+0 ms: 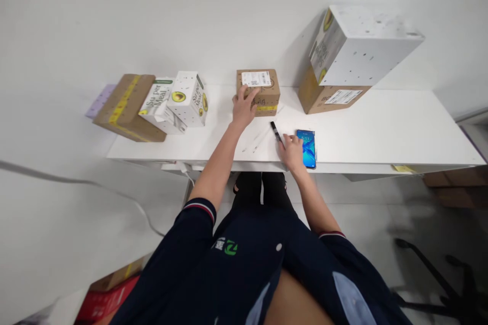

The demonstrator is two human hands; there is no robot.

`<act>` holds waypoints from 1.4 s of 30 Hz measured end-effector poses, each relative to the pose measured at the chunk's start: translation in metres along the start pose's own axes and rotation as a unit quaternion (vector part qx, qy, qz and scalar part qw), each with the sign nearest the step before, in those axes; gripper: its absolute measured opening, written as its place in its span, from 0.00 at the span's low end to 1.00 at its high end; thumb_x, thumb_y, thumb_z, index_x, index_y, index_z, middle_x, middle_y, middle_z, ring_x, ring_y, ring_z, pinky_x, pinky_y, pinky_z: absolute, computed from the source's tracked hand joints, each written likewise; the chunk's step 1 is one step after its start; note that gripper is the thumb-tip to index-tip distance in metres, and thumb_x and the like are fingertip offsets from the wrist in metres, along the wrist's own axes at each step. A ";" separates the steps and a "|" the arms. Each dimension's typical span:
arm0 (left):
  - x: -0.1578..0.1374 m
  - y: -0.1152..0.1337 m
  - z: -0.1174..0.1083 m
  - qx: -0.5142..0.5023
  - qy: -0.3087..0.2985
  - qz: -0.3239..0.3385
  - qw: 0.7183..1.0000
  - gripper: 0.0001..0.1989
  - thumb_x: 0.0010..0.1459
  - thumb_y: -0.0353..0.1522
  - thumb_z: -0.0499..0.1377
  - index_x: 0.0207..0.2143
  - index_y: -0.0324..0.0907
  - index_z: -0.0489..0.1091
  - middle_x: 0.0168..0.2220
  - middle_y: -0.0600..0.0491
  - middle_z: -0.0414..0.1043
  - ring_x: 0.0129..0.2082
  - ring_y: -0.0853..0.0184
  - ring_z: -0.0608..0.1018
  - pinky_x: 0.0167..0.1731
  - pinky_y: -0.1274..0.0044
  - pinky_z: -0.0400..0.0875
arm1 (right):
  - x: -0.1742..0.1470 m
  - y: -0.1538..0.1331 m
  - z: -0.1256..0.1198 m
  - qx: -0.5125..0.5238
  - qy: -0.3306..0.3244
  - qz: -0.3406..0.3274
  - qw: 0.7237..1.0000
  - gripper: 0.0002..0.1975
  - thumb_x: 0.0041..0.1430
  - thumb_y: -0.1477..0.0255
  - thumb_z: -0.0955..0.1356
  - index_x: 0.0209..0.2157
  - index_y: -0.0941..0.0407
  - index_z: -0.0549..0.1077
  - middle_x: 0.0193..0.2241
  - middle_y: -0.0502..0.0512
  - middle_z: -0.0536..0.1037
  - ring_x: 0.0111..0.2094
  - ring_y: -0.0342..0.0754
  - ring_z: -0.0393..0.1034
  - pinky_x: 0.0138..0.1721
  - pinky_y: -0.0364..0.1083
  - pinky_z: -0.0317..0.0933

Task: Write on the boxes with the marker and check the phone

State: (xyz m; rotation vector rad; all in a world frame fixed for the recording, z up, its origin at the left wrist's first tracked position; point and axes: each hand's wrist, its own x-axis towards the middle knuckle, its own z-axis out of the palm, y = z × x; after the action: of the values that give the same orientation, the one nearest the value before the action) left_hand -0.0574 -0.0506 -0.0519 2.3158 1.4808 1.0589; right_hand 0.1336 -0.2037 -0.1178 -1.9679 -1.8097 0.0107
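Note:
My left hand [245, 106] rests against the front left of a small cardboard box [270, 92]. Its fingers reach over the top edge onto the white label [256, 79], and its thumb is at the front face, so it holds the box. Yellow tape and dark handwritten letters show on that face. Near the desk's front edge, my right hand [293, 153] is closed on a black marker [276, 132], whose lower end is partly hidden by the hand. Just right of these fingers lies a phone [309, 150] with its blue screen lit, its left edge partly covered.
White avocado-print boxes [187, 99] and a taped brown box [129, 106] stand at the desk's left. On the right, a large white box [375, 58] sits on a brown carton [331, 99]. A cable [84, 181] hangs at left; a chair base [430, 274] stands lower right.

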 end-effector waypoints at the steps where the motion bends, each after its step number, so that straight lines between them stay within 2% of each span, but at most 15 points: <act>1: 0.008 0.005 0.008 -0.007 -0.011 0.009 1.000 0.26 0.61 0.40 0.58 0.61 0.48 0.64 0.67 0.42 0.52 0.69 0.52 0.56 0.65 0.58 0.50 | 0.001 -0.007 0.006 -0.015 -0.016 -0.010 1.000 0.17 0.64 0.71 0.64 0.51 0.62 0.74 0.46 0.70 0.75 0.47 0.60 0.66 0.51 0.57 0.57; 5: 0.036 0.028 0.041 -0.026 -0.044 0.039 0.998 0.27 0.61 0.37 0.58 0.63 0.49 0.63 0.68 0.43 0.50 0.69 0.52 0.54 0.66 0.56 0.49 | 0.002 -0.018 0.022 -0.027 -0.027 -0.034 0.999 0.19 0.64 0.80 0.60 0.53 0.64 0.72 0.48 0.69 0.76 0.46 0.58 0.66 0.50 0.55 0.58; 9: 0.057 0.046 0.069 -0.033 -0.053 0.052 0.997 0.30 0.59 0.33 0.58 0.64 0.50 0.61 0.68 0.45 0.49 0.70 0.52 0.53 0.66 0.56 0.50 | -0.001 -0.013 0.027 0.007 0.018 -0.035 0.999 0.19 0.65 0.78 0.60 0.54 0.63 0.73 0.50 0.67 0.77 0.46 0.57 0.66 0.50 0.54 0.59; 14: 0.076 0.059 0.080 -0.040 -0.110 0.066 0.991 0.36 0.57 0.34 0.60 0.67 0.50 0.56 0.71 0.46 0.44 0.71 0.51 0.48 0.67 0.53 0.44 | -0.002 -0.011 0.031 0.039 0.043 -0.043 0.997 0.18 0.66 0.77 0.59 0.52 0.63 0.74 0.47 0.65 0.79 0.43 0.55 0.67 0.49 0.52 0.59; 16: 0.075 0.064 0.072 -0.030 -0.136 0.068 0.988 0.39 0.55 0.32 0.60 0.68 0.50 0.52 0.72 0.47 0.40 0.72 0.53 0.46 0.68 0.55 0.43 | -0.002 -0.012 0.033 0.050 0.052 -0.042 0.997 0.18 0.66 0.76 0.59 0.52 0.63 0.74 0.46 0.65 0.79 0.42 0.55 0.67 0.49 0.52 0.59; 18: 0.064 0.066 0.056 -0.008 -0.133 0.060 0.989 0.41 0.54 0.29 0.60 0.69 0.48 0.50 0.73 0.48 0.37 0.73 0.56 0.44 0.69 0.61 0.42 | -0.002 -0.011 0.034 0.057 0.064 -0.035 0.996 0.18 0.67 0.75 0.59 0.52 0.63 0.74 0.44 0.65 0.79 0.42 0.55 0.66 0.49 0.52 0.59; 21: 0.034 0.053 0.016 0.047 -0.059 0.010 0.997 0.37 0.57 0.30 0.59 0.68 0.45 0.53 0.72 0.46 0.41 0.72 0.55 0.45 0.69 0.61 0.40 | -0.003 -0.011 0.036 0.056 0.077 -0.022 0.995 0.18 0.66 0.74 0.60 0.51 0.62 0.75 0.42 0.66 0.78 0.42 0.56 0.65 0.49 0.53 0.59; 22: 0.021 0.043 -0.001 0.065 -0.022 -0.025 0.997 0.34 0.59 0.33 0.58 0.67 0.44 0.55 0.70 0.44 0.46 0.71 0.55 0.48 0.69 0.58 0.40 | -0.003 -0.010 0.036 0.054 0.079 -0.017 0.995 0.18 0.66 0.73 0.61 0.51 0.62 0.75 0.41 0.66 0.77 0.42 0.56 0.65 0.49 0.53 0.59; 24: -0.004 0.017 -0.039 0.092 0.060 -0.121 0.987 0.35 0.61 0.38 0.57 0.68 0.41 0.52 0.67 0.42 0.53 0.69 0.52 0.51 0.68 0.53 0.42 | -0.004 -0.011 0.036 0.050 0.079 -0.008 0.996 0.18 0.65 0.72 0.61 0.51 0.62 0.75 0.40 0.66 0.76 0.42 0.56 0.64 0.49 0.53 0.59; 27: -0.035 -0.028 -0.093 0.098 0.166 -0.249 0.949 0.40 0.59 0.40 0.58 0.68 0.36 0.47 0.68 0.35 0.47 0.71 0.48 0.46 0.66 0.48 0.45 | -0.004 -0.014 0.035 0.052 0.069 0.001 0.996 0.18 0.65 0.72 0.61 0.52 0.62 0.75 0.40 0.66 0.74 0.43 0.57 0.63 0.49 0.53 0.58; 28: -0.043 -0.041 -0.106 0.091 0.194 -0.268 0.939 0.39 0.59 0.42 0.58 0.67 0.36 0.48 0.69 0.34 0.45 0.71 0.46 0.45 0.65 0.47 0.45 | -0.004 -0.014 0.034 0.053 0.064 0.004 0.997 0.18 0.65 0.72 0.61 0.52 0.62 0.74 0.40 0.66 0.74 0.44 0.57 0.63 0.49 0.54 0.58; 30: -0.054 -0.060 -0.123 0.097 0.211 -0.286 0.930 0.37 0.56 0.43 0.62 0.63 0.37 0.56 0.69 0.32 0.45 0.71 0.42 0.42 0.64 0.43 0.43 | -0.004 -0.016 0.033 0.054 0.058 0.011 0.997 0.18 0.65 0.72 0.61 0.52 0.61 0.74 0.40 0.66 0.74 0.44 0.57 0.63 0.50 0.55 0.57; 34: -0.063 -0.072 -0.122 0.129 0.201 -0.281 0.929 0.30 0.53 0.41 0.64 0.56 0.40 0.64 0.66 0.33 0.51 0.71 0.41 0.41 0.63 0.40 0.38 | -0.005 -0.016 0.032 0.054 0.060 0.014 0.997 0.18 0.65 0.72 0.61 0.51 0.61 0.74 0.40 0.65 0.75 0.43 0.57 0.64 0.49 0.54 0.57; 38: -0.061 -0.063 -0.105 0.106 0.186 -0.248 0.945 0.25 0.55 0.39 0.63 0.54 0.42 0.66 0.65 0.35 0.50 0.70 0.42 0.48 0.64 0.44 0.45 | -0.006 -0.016 0.032 0.055 0.065 0.014 0.996 0.18 0.65 0.72 0.61 0.51 0.61 0.74 0.40 0.65 0.76 0.43 0.57 0.64 0.49 0.53 0.57; 42: -0.060 -0.051 -0.092 0.058 0.180 -0.225 0.956 0.22 0.54 0.33 0.63 0.52 0.41 0.68 0.63 0.36 0.51 0.66 0.43 0.55 0.65 0.49 0.50 | -0.006 -0.015 0.032 0.057 0.066 0.020 0.996 0.18 0.65 0.72 0.60 0.51 0.62 0.74 0.40 0.66 0.76 0.43 0.57 0.64 0.49 0.54 0.58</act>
State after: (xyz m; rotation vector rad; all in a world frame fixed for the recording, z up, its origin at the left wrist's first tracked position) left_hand -0.1688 -0.0960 -0.0393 1.7673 2.1257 1.3245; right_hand 0.1086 -0.1983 -0.1435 -1.8790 -1.6500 -0.0029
